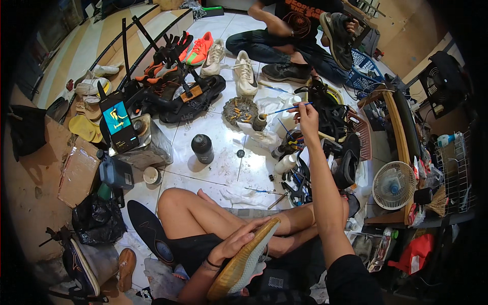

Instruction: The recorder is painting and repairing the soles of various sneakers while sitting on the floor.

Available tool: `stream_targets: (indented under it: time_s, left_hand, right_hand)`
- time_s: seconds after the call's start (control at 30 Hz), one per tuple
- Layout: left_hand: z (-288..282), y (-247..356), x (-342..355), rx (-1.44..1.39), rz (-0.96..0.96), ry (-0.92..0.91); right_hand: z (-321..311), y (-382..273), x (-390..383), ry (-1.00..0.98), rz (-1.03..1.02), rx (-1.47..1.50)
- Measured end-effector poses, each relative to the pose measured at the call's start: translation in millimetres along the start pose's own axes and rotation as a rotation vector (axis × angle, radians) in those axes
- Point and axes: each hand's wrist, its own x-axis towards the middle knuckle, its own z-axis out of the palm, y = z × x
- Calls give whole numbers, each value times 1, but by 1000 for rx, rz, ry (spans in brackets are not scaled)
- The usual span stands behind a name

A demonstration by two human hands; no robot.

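Observation:
My left hand (235, 245) holds a shoe (249, 260) over my lap, its yellowish gum sole turned up and grey along the side. Farther off, my right arm is stretched forward. Its hand (307, 122) pinches a thin blue-handled brush (291, 109), whose lower end meets the mouth of a small stained jar (260, 122). I cannot tell how deep the tip is inside. Just left of that jar is a round tray of cigarette butts (238, 113). A white bottle (287, 120) stands near the brush.
A dark bottle (203, 148) stands mid-floor. Pliers (297, 185) and other tools lie right of it. At left a phone (119, 122) leans on a metal can (152, 145). Several shoes sit beyond, including a white sneaker (245, 73). Another person (300, 30) sits opposite, holding a dark shoe (336, 40).

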Motion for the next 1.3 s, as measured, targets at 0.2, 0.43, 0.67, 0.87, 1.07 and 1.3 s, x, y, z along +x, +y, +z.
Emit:
stream_targets:
  time_s: [0.2,0.43,0.67,0.87,1.07,1.3]
  left_hand:
    - [-1,-5,1,44,49,9]
    - [10,5,-3,-152,-35,51]
    - [2,-17,-4,185,138,65]
    - [21,-17,-4,135,109,188]
    - [33,0,-8,266,44,291]
    - [58,29,-14,748,-31,388]
  right_hand:
    - [-9,-1,-2,-41,-2,60]
    - [-25,-29,-24,-18,-36,-39]
    - [-92,-98,-152,175,-223,482]
    - [-65,-106,-268,-2,83,581]
    - [-40,-139,-328,51,54,538]
    - [-36,-156,-333,-356,-343,225]
